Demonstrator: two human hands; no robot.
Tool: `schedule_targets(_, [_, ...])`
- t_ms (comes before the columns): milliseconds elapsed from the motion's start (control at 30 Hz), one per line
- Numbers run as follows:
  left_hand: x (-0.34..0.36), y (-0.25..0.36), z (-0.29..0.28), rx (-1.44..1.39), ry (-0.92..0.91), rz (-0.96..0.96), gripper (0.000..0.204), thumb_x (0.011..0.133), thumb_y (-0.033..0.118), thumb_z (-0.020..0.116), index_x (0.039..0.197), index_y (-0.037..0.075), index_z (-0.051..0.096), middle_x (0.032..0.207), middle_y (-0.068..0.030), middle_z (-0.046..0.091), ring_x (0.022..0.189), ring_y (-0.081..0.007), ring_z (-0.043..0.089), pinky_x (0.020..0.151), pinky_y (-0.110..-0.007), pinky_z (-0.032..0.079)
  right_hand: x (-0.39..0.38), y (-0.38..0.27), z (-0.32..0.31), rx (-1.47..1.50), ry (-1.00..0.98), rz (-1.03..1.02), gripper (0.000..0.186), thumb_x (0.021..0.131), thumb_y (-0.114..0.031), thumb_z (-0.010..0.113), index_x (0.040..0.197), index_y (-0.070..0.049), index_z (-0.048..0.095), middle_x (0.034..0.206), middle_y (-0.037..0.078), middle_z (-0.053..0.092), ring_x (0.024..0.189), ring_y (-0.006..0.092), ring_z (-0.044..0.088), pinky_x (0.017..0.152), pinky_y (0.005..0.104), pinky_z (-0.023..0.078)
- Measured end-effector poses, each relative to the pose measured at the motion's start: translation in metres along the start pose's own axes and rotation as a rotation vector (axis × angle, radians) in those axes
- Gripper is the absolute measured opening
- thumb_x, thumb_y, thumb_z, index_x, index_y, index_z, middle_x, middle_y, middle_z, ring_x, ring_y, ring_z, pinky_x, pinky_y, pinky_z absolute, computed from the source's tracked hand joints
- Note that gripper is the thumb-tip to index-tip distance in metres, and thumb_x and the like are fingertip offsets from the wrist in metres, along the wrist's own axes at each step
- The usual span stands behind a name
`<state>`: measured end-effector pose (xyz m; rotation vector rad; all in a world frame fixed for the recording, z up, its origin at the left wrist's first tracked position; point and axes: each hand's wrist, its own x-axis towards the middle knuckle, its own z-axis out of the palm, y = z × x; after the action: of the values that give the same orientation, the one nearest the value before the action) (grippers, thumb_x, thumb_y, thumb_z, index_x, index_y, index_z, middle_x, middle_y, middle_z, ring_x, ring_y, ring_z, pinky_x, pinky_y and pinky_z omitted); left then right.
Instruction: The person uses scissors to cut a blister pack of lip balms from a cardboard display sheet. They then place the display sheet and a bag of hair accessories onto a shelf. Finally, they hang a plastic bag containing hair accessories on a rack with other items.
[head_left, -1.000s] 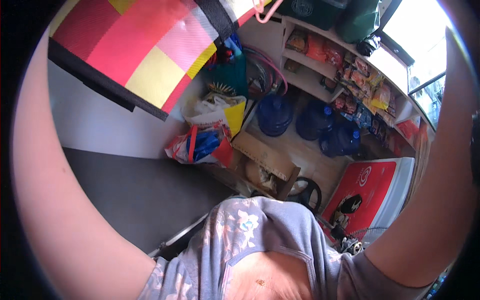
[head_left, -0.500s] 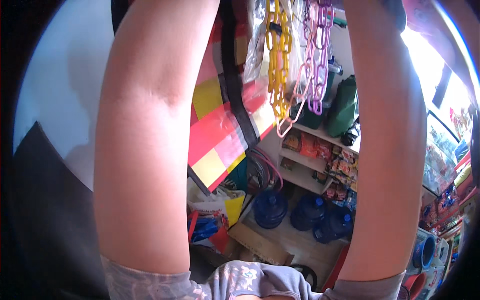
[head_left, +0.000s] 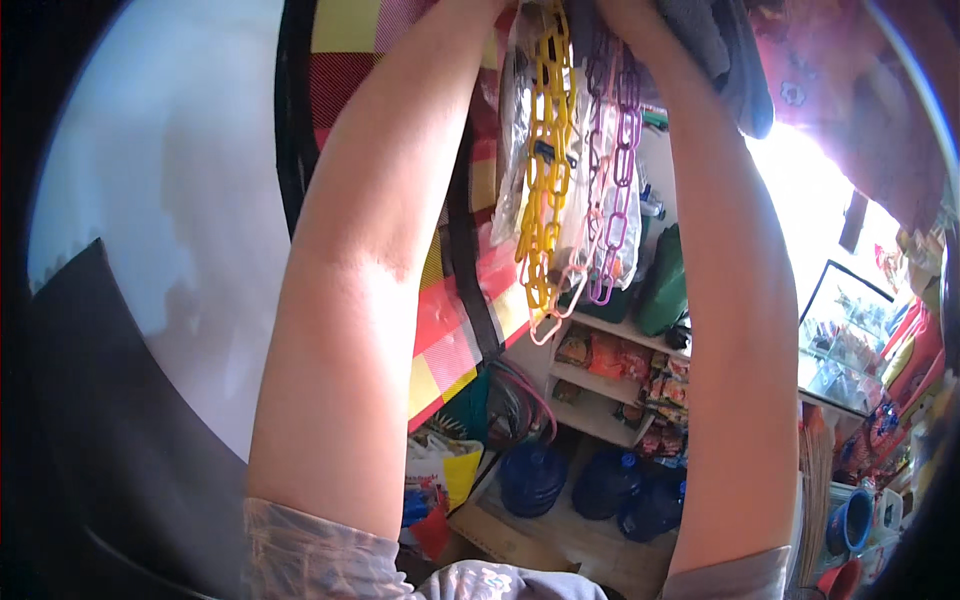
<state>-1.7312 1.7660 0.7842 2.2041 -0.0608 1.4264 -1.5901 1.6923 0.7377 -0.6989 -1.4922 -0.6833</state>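
Note:
Both my arms reach up past the top edge of the view. Only the wrist end of my left hand (head_left: 488, 8) shows, beside a hanging yellow plastic chain (head_left: 548, 190). My right hand (head_left: 626, 16) is near the top of a purple plastic chain (head_left: 622, 170), with a dark grey cloth (head_left: 715, 50) hanging beside and behind it. The fingers of both hands are out of sight, so any grip is hidden. A pale pink chain (head_left: 545, 332) hangs lowest between them. Clear plastic bags (head_left: 512, 130) hang by the chains.
A large red, yellow and black checked bag (head_left: 450, 335) hangs left of the chains. Below are blue water jugs (head_left: 532, 480), a cardboard box (head_left: 500, 540) and white shelves (head_left: 600, 385) with packets. At right stand a blue bucket (head_left: 850, 520) and a framed glass case (head_left: 845, 335).
My forearms have drawn closer together, bringing the wrists into view. The chains and checked bag sit lower in the picture, and more of the grey cloth shows.

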Motion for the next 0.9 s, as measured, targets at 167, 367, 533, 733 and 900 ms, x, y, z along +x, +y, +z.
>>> schedule_targets(167, [-0.045,0.045,0.003,0.01,0.038,-0.089,0.011,0.073,0.003,0.067,0.084,0.002,0.064,0.065,-0.0075,0.06,0.053,-0.0151,0.056,0.048,-0.027,0.044,-0.004,-0.032,-0.013,0.046,-0.073,0.135,0.044,0.078,-0.002,0.049,0.122,-0.001,0.05,0.103,0.019,0.061,0.093,0.0277,0.058,0.082,0.0317,0.045])
schedule_targets(367, [-0.037,0.064,-0.008,0.037,0.002,-0.211,0.012,0.074,0.007,0.071,0.081,0.004,0.062,0.068,-0.005,0.062,0.052,-0.0136,0.057,0.044,-0.027,0.044,0.003,-0.058,-0.041,0.783,-0.135,0.431,0.049,0.075,0.004,0.05,0.123,-0.004,0.048,0.09,0.01,0.062,0.069,0.018,0.058,0.059,0.0289,0.049])
schedule_targets(533, [-0.055,0.088,0.005,-0.196,-0.047,-0.312,0.031,0.071,-0.002,0.067,0.099,0.004,0.055,0.073,-0.0062,0.061,0.055,-0.0181,0.06,0.046,-0.029,0.048,0.001,-0.07,-0.066,0.93,-0.185,0.459,0.044,0.075,0.007,0.05,0.117,-0.005,0.049,0.087,0.009,0.06,0.069,0.0176,0.059,0.059,0.0281,0.05])
schedule_targets(733, [-0.093,0.132,0.024,-0.235,-0.147,-0.227,0.032,0.067,-0.01,0.059,0.096,0.003,0.055,0.078,-0.0098,0.061,0.065,-0.0235,0.063,0.053,-0.035,0.052,0.006,-0.092,-0.082,0.994,-0.008,0.455,0.043,0.07,0.007,0.053,0.112,-0.004,0.052,0.085,0.009,0.06,0.071,0.0204,0.06,0.059,0.0304,0.051])
schedule_targets(900, [-0.101,0.163,-0.011,-0.024,-0.155,-0.319,0.022,0.066,-0.004,0.059,0.087,0.002,0.058,0.074,-0.008,0.06,0.067,-0.0209,0.062,0.057,-0.034,0.052,0.013,-0.087,-0.092,0.968,0.045,0.388,0.038,0.068,0.005,0.055,0.106,-0.002,0.055,0.083,0.01,0.06,0.072,0.0208,0.059,0.062,0.0319,0.05])
